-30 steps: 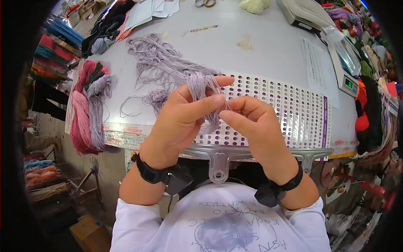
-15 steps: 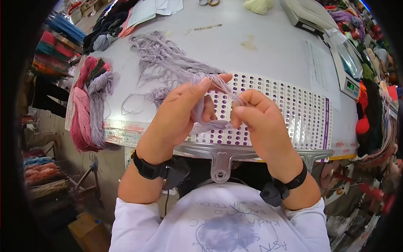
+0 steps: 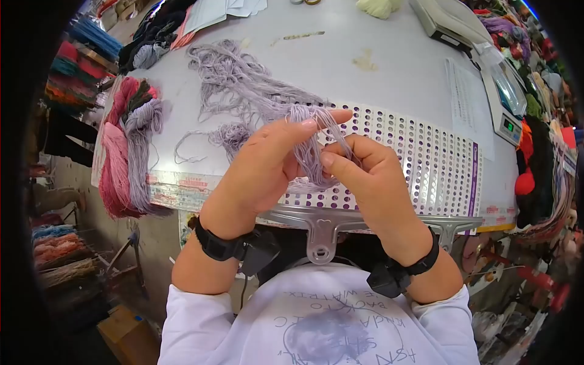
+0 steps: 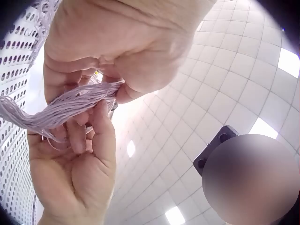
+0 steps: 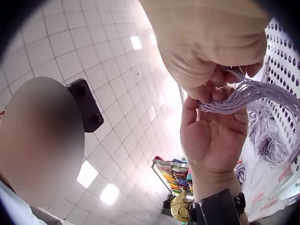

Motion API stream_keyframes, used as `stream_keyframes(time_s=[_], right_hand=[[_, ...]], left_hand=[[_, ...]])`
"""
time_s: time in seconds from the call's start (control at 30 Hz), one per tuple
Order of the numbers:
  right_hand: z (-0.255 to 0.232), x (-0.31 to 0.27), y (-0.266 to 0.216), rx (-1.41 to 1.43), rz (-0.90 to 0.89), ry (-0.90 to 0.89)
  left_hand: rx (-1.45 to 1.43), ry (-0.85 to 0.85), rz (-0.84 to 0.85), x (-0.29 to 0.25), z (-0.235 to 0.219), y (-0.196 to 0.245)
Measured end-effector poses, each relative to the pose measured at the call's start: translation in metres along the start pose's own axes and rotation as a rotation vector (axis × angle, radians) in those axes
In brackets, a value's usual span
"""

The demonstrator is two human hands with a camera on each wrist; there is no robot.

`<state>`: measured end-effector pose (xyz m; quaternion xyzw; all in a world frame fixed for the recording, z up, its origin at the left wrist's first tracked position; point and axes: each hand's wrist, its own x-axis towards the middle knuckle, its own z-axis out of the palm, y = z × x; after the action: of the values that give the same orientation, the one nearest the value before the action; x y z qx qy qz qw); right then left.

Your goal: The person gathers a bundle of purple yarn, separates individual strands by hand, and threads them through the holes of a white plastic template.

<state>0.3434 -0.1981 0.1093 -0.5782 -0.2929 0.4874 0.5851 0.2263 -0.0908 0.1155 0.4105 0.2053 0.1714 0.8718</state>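
A bundle of pale lilac yarn [image 3: 309, 152] hangs in loops over the fingers of my left hand [image 3: 261, 161]. That hand's thumb presses the bundle against the index finger, which points out to the right. My right hand [image 3: 371, 173] pinches strands at the bundle's right side between thumb and fingertips. In the left wrist view the yarn [image 4: 70, 105] runs between both hands. From the right wrist view, its strands [image 5: 243, 96] fan out beneath the right fingers, above the left palm [image 5: 215, 140]. More loose lilac yarn [image 3: 228, 73] trails across the table behind the left hand.
A white board with rows of holes [image 3: 420, 164] lies under the hands, a metal bracket [image 3: 319, 234] at its near edge. Pink and lilac hanks [image 3: 125, 158] drape over the table's left end. A scale [image 3: 508, 125] and a printed sheet [image 3: 459, 91] are at right.
My right hand drew strands out to the right, then came back in toward the bundle. The left thumb lifted and lowered again, and the yarn now hangs in longer, spread loops.
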Motion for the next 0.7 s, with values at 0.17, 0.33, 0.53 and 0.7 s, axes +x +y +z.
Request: stream_keyframes(time_s=[0.17,0.33,0.53,0.7], right_hand=[[0.002,0.0,0.001,0.059,-0.022,-0.044],[0.003,0.0,-0.003,0.056,-0.016,-0.043],[0.005,-0.001,-0.004,0.155,0.005,-0.033],[0.0,-0.003,-0.002,0.2,0.048,-0.08]], left_hand=[[0.007,-0.041,0.018,0.002,-0.014,-0.002],[-0.046,-0.056,0.034,-0.001,-0.016,-0.001],[0.128,-0.036,0.113,-0.01,-0.01,0.005],[0.076,-0.068,0.041,-0.013,-0.013,0.009]])
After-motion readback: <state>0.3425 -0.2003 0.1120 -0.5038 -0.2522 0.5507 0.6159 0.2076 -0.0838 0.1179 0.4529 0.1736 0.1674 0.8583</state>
